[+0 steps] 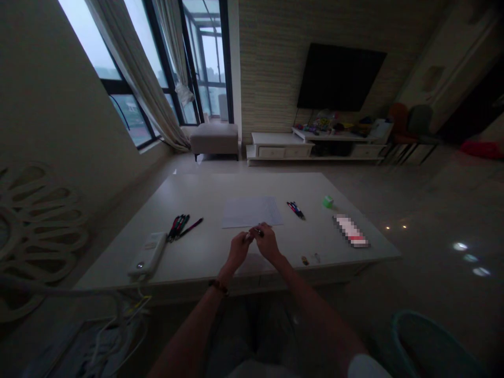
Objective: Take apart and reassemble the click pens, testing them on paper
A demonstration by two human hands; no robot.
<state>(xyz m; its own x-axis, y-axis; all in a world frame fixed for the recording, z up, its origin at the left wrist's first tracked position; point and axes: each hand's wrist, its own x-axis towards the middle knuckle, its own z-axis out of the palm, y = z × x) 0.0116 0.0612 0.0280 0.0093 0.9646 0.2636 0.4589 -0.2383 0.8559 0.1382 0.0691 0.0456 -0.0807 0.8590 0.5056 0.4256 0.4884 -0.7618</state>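
Bare forearms (311, 299) reach over the white table (200, 268); the right hand (268, 245) pinches a small dark pen-like piece (259, 232) just before the paper sheet (250, 211); beside it the left hand (238, 250) curls its fingers, their grip unclear; a loose pinch might drop it, letting it roll off the near edge.

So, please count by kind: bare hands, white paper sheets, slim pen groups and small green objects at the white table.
Bare hands: 2 (left hand, right hand)
White rectangular paper sheet: 1
Slim multicoloured pen groups: 2 (left group, right group)
Small green object: 1
Total: 6
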